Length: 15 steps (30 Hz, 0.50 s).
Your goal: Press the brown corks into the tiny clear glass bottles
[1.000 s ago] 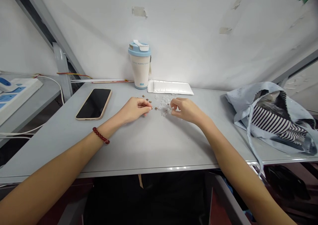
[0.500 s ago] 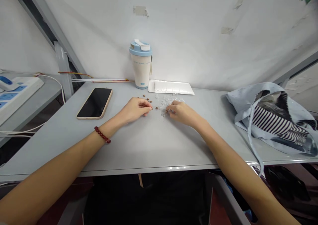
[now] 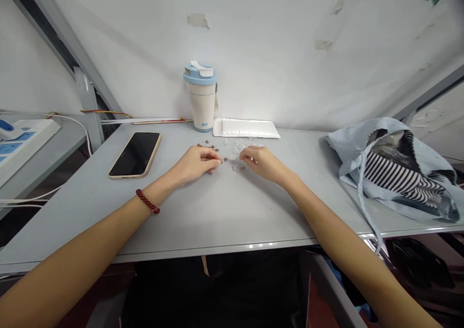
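My left hand (image 3: 195, 164) rests on the grey table (image 3: 203, 226), its thumb and fingertips pinched on a tiny brown bead. Several more brown beads (image 3: 209, 147) lie scattered just beyond those fingertips. My right hand (image 3: 263, 164) is a little to the right, its fingers curled close over the table. Its fingertips are beside a loose scatter of clear plastic pieces (image 3: 237, 147), and whatever they may hold is too small to tell. A small clear piece (image 3: 238, 168) lies just left of that hand. A dark red bead bracelet (image 3: 147, 201) circles my left wrist.
A phone in a beige case (image 3: 135, 155) lies left of my hands. Behind them stand a white and blue lidded tumbler (image 3: 200, 101) and a flat silvery pouch (image 3: 246, 128). A striped and pale blue bag (image 3: 393, 173) sits at the right; a power strip (image 3: 21, 142) is at the far left.
My right hand has slid left and its fingertips now reach toward the clear pieces. My left hand stays nearly still. The whole view has shifted slightly.
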Available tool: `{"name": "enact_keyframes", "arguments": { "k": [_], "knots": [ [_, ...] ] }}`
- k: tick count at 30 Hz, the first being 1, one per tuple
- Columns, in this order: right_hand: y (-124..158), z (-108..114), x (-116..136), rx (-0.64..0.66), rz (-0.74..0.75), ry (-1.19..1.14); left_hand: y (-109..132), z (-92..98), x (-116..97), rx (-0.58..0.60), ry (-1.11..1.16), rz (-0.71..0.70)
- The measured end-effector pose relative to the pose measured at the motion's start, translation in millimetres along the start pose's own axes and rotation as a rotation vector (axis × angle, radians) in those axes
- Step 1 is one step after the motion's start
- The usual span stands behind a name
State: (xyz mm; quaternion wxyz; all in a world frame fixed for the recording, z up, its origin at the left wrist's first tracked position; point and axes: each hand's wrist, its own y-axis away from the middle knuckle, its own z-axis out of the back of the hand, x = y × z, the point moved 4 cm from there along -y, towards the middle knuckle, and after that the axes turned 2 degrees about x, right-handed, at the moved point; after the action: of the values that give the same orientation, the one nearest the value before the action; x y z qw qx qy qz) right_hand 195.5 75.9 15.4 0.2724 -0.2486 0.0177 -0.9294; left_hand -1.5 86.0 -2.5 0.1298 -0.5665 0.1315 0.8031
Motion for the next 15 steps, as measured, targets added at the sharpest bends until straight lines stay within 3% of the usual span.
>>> {"name": "enact_keyframes", "arguments": {
  "k": [3,6,15],
  "knots": [
    [1.5,1.5,5.7,-0.085,-0.010,-0.374,3.6,-2.6,-6.3,0.036,0.051,-0.039],
    [2.3,-3.9,10.3,-0.027,-0.052,-0.661,5.9,-3.1,-11.1,0.069,0.122,-0.104],
    [4.6,-11.3,19.4,0.135,-0.052,-0.725,10.0,-4.2,-16.3,0.092,0.145,-0.130]
  ]
}}
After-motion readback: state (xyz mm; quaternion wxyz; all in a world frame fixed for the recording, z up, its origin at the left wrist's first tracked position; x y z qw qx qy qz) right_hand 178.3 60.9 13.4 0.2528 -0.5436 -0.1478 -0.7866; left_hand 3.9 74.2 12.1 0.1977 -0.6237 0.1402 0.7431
